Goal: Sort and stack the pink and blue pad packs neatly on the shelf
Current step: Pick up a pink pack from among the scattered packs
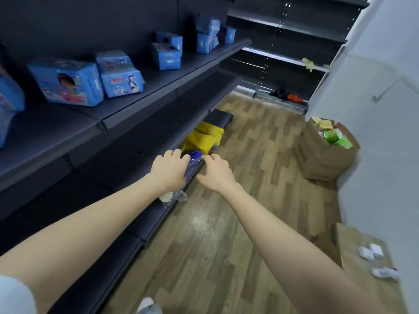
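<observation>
Several blue pad packs stand on the upper dark shelf (145, 96): a large one (68, 82) at the left, a stack of two (120, 74) beside it, another stack (167, 51) further along, and more (207, 34) at the far end. No pink pack shows clearly. My left hand (170, 169) and my right hand (215, 172) reach down to the bottom shelf, fingers spread, either side of a purple pack (195, 156). Both hands touch its edges, and a firm grip is not visible. Yellow packs (205, 137) lie just behind it.
A cardboard box (324, 152) with green and yellow goods stands on the wood floor at the right by a white wall. Another flat carton (353, 248) with small white items lies at the lower right. Clear plastic wrap (174, 197) sits on the bottom shelf under my left wrist.
</observation>
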`<state>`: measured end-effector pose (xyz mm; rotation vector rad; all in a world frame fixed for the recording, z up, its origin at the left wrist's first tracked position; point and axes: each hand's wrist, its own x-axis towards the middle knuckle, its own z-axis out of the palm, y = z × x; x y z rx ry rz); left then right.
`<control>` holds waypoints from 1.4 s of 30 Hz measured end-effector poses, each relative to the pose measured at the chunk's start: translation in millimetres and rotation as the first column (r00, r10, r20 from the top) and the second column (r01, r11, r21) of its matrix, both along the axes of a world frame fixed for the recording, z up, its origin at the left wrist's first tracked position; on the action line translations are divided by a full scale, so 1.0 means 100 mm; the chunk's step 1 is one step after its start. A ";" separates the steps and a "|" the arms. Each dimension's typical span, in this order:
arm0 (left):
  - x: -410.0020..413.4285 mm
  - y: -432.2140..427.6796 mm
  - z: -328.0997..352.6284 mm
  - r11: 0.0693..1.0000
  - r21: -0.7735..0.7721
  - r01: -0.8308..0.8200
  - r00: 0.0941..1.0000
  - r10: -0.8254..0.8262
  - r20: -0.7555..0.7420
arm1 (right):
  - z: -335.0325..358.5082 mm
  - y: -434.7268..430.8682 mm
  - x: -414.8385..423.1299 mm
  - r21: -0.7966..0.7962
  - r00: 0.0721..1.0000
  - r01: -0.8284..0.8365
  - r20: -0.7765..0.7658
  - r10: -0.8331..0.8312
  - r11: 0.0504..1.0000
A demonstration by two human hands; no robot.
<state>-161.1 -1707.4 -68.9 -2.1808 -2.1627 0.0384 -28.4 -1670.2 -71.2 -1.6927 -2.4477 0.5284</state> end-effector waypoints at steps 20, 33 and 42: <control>-0.05 2.00 0.01 0.967 -0.077 0.244 0.970 -0.243 0.020 | 0.04 1.66 0.01 -0.042 0.972 0.234 -0.009 -0.235 0.971; -0.06 3.20 0.03 0.924 -0.099 0.368 0.930 -0.367 0.035 | 0.07 2.68 -0.05 -0.057 0.931 0.365 0.011 -0.365 0.929; 0.09 3.71 -0.01 0.902 -0.117 0.417 0.909 -0.408 0.088 | 0.04 3.07 0.08 -0.078 0.911 0.412 0.004 -0.413 0.908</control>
